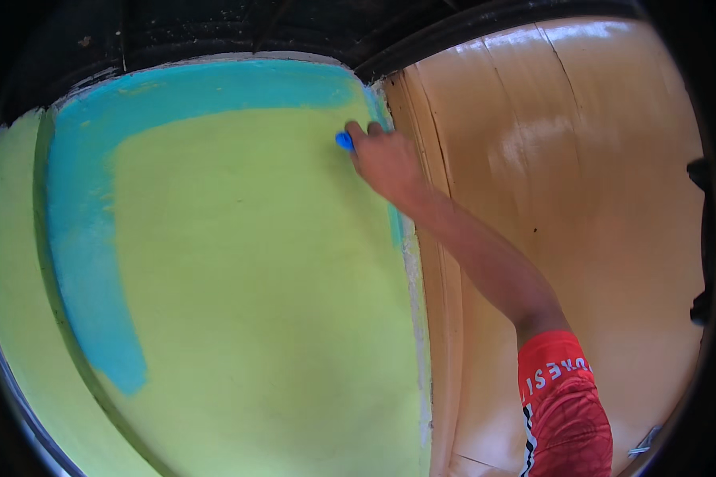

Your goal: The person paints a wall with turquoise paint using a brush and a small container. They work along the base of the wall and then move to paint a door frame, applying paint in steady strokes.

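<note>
My right hand (386, 165) is raised to the upper right corner of a light green wall (254, 262). Its fingers are closed round a paintbrush, of which only the blue handle end (344, 141) shows; the hand hides the bristles. A wide band of turquoise paint (87, 230) runs down the wall's left side and along its top. Beside my right hand, a narrower turquoise strip (395, 226) follows the right edge, ending a little below the wrist. My left hand is out of view.
A tan, glossy panelled surface (565, 238) with a raised trim (445, 342) adjoins the green wall on the right. Overhead is a dark ceiling (207, 28). Left of the painted area, a vertical groove (64, 318) separates off another green strip (16, 262).
</note>
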